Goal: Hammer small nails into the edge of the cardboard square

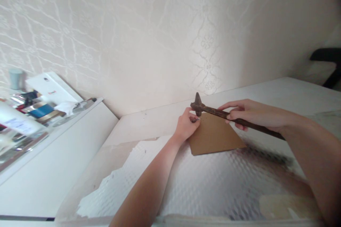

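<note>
My right hand (246,113) is closed around the dark wooden handle of a hammer (214,112). The worn, brownish hammer head hangs just above my left fingertips. My left hand (185,126) is pinched at the left edge of a brown cardboard sheet (214,136). Something small and shiny shows at its fingertips, too small to name. Several tiny dark specks mark the cardboard near its top edge. The sheet lies flat on a white surface covered partly by silvery, textured sheeting (207,181).
A white cabinet (61,156) stands at the left, its top crowded with a white box (53,87), a pale blue cup (16,79) and blurred small items. A patterned wall (149,42) rises behind. A black chair-like part (326,56) shows at the far right.
</note>
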`<state>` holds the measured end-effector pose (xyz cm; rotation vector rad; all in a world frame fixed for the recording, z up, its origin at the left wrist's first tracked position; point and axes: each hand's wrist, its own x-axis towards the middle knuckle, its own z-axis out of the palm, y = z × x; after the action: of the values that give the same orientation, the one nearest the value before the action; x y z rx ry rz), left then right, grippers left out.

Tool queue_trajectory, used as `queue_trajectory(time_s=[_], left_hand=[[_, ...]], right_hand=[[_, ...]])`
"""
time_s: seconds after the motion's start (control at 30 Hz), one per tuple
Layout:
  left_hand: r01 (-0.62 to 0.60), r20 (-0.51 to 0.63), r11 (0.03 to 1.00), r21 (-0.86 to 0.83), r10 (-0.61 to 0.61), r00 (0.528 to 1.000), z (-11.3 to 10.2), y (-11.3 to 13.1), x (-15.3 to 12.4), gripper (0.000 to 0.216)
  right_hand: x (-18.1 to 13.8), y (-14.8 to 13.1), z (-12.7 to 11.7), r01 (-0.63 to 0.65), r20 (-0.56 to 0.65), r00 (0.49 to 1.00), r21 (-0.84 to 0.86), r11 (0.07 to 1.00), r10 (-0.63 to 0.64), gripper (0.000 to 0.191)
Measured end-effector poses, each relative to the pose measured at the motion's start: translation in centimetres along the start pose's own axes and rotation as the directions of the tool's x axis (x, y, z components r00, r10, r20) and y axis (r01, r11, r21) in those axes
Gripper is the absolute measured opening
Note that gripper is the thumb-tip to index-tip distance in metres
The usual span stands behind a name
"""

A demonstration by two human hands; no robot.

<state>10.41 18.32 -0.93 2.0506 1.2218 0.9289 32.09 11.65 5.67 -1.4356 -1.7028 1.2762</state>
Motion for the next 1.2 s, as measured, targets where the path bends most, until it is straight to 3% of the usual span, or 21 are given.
queue_trajectory(time_s=[0.2,0.4,0.73,1.2], left_hand=[[0.009,0.019,0.999,-0.051,-0.008,1.000,0.03,-0.15,0.19,0.029],[0.019,0.033,0.999,-0.040,-0.017,0.999,-0.13,0.02,0.25,0.011],[0.039,0.031,0.997,-0.062,-0.037,0.999,-0.02,-0.53,0.36,0.018],[0.029,0.044,0.999,0.026,-0.030,0.999,-0.19,-0.36,0.37,0.022]], right_hand=[[-0.06,-0.10,0.11,-0.013,-0.027,1.000,0.008,1.000,0.013,0.043],[0.02,-0.04,0.18,-0.010,-0.018,1.000,0.024,1.000,0.011,0.042],[0.31,0.47,-0.06,-0.031,-0.046,0.998,0.067,0.997,0.034,0.046],[0.16,0.27,0.22,-0.032,0.012,0.999,0.035,0.999,0.032,0.043]])
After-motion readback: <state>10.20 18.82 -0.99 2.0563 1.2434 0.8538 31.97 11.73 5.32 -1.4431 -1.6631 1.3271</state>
